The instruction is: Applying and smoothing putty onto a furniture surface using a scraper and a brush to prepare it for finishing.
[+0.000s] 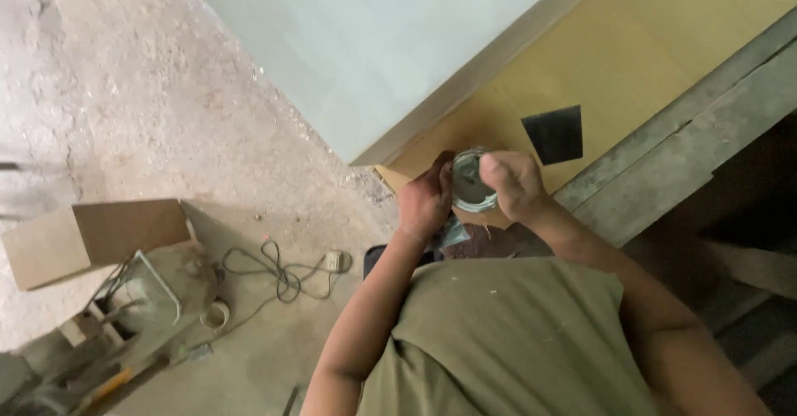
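Olive-green shirt fabric fills the bottom of the view, right under the camera, with both bare forearms reaching forward from it. We see the two hands meet around a small round tin with grey paste inside, held just above the near corner of a yellow board. Our left hand is curled against the tin's left side, fingers bent toward its rim; whether it pinches something small there we cannot tell. Our right hand wraps the tin from the right, thumb over the top edge, gripping it firmly. Just beyond the right hand a dark, flat scraper blade lies on the yellow board. A large pale grey panel rests over the board's left part. A rough grey ledge runs along the board's right edge.

Down on the dusty concrete floor to the left we see an open cardboard box, a tangled grey cable ending at a small white plug block, and a roll of tape beside a cluttered metal frame.
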